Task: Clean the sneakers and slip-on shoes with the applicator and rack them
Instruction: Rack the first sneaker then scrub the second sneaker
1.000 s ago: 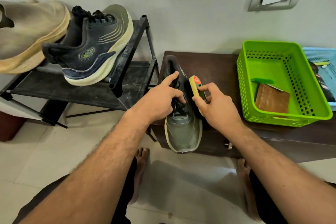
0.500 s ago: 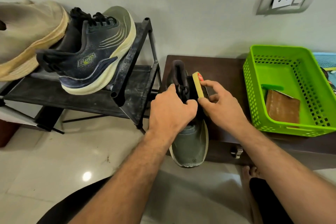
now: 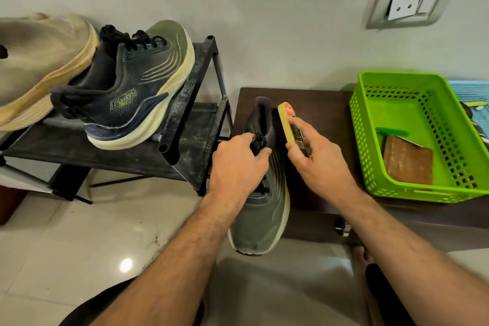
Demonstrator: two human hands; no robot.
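- Rack (image 3: 185, 124) — holds a tan shoe (image 3: 39, 66) and a dark sneaker (image 3: 127, 92).
- Green sneaker (image 3: 260, 216) on the cabinet (image 3: 317, 106), toe overhanging.
- Left hand (image 3: 238, 167) grips its laces.
- Right hand (image 3: 317, 159) holds the applicator (image 3: 289, 119) against its side.

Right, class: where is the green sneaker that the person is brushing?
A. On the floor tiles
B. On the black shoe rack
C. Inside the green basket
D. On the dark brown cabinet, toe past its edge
D: the green sneaker lies on the dark brown cabinet, its toe overhanging the front edge.
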